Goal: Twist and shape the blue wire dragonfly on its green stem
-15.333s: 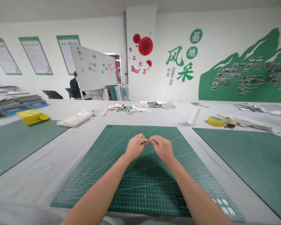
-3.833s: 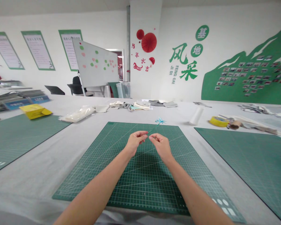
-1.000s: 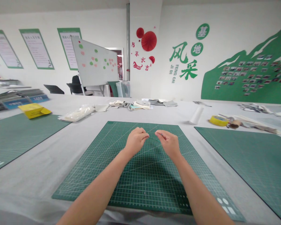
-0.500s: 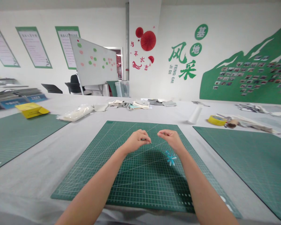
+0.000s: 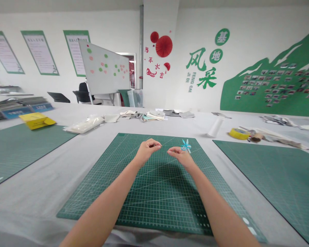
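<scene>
Both hands are raised above a green gridded cutting mat. My left hand is pinched closed, and what lies between its fingertips is too small to make out. Facing it across a small gap, my right hand is also pinched, with its fingertips pointing left. A light-blue beaded ornament, shaped like a flower or insect, shows at the back of my right hand. Whether a thread or wire links it to the fingers cannot be seen.
More green mats lie at left and right. Beyond are a yellow box, a plastic-wrapped packet, fabric scraps, a clear roll and yellow tape. Stacked papers stand far left.
The blue ornament has swung up from below my right hand to behind it. My right hand has moved left and slightly down; my left hand has shifted slightly left and up.
</scene>
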A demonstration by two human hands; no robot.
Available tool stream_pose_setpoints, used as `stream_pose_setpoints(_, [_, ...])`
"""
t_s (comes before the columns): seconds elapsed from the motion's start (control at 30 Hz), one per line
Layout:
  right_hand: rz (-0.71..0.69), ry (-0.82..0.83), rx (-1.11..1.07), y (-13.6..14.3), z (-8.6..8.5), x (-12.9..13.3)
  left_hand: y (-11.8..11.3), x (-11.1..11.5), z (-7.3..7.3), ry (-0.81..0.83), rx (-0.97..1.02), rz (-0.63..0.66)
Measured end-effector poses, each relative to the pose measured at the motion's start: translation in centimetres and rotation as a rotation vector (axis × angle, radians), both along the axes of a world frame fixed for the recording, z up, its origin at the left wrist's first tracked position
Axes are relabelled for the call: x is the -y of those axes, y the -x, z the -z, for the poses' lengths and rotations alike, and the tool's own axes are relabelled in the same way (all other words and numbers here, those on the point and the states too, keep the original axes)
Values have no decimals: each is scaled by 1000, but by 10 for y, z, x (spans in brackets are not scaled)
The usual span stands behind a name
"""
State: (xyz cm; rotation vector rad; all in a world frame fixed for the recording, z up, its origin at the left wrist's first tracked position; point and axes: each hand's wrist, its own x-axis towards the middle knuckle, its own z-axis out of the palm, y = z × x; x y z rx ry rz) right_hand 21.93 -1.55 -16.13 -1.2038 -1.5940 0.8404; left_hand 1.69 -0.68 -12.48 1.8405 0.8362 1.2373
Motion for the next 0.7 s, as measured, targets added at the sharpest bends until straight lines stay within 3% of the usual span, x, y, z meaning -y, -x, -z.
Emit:
stream_pose_setpoints(0.13, [-53, 25, 10, 7, 1, 1, -1, 2, 1, 43, 66, 10])
stream_pose_setpoints(0.3, [-75, -78, 191, 15, 0, 6, -2, -4, 6, 9, 36, -112])
stream_pose_setpoints(0.5, [-87, -233, 423, 31, -15, 26, -3, -11, 16, 60, 67, -256])
stream_pose_setpoints(0.7, [-70, -371, 555, 42, -30, 44, -6, -5, 15, -58, -94, -375])
